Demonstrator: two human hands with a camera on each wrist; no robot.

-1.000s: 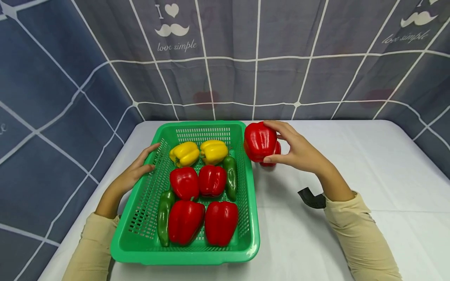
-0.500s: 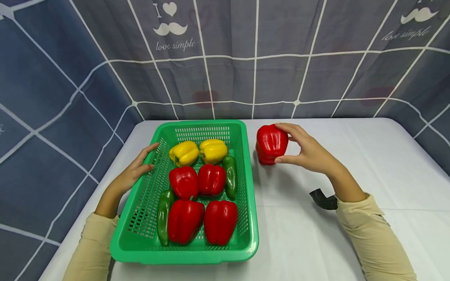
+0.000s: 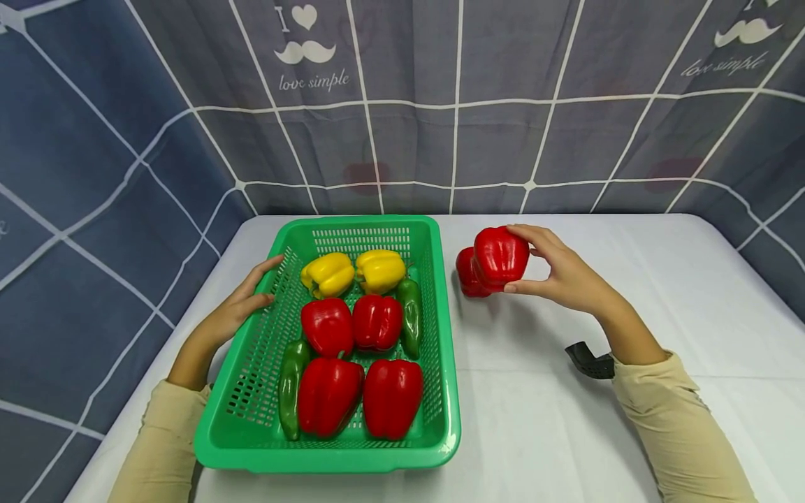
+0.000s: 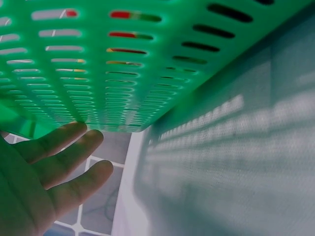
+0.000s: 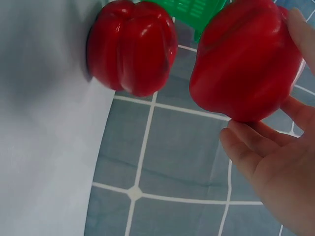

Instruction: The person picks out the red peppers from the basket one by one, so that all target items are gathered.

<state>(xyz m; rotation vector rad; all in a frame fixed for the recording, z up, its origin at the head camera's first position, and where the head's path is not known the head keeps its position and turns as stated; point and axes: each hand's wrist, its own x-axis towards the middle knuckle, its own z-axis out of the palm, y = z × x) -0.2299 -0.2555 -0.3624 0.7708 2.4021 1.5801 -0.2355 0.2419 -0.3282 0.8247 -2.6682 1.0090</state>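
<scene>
The right grip [image 3: 569, 277] pinches a red bell pepper [image 3: 502, 256], whose glossy skin could slip, knocking the second bell pepper [image 3: 467, 272], while the left grip [image 3: 235, 312] lies spread against the green basket [image 3: 327, 460].

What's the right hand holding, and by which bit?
The right hand grips a red pepper by opposite sides: thumb on the near side, fingers on the far.

Checked curtains [image 3: 409, 63] around a white table [image 3: 534, 419] make a screened booth (wider room hidden).
</scene>
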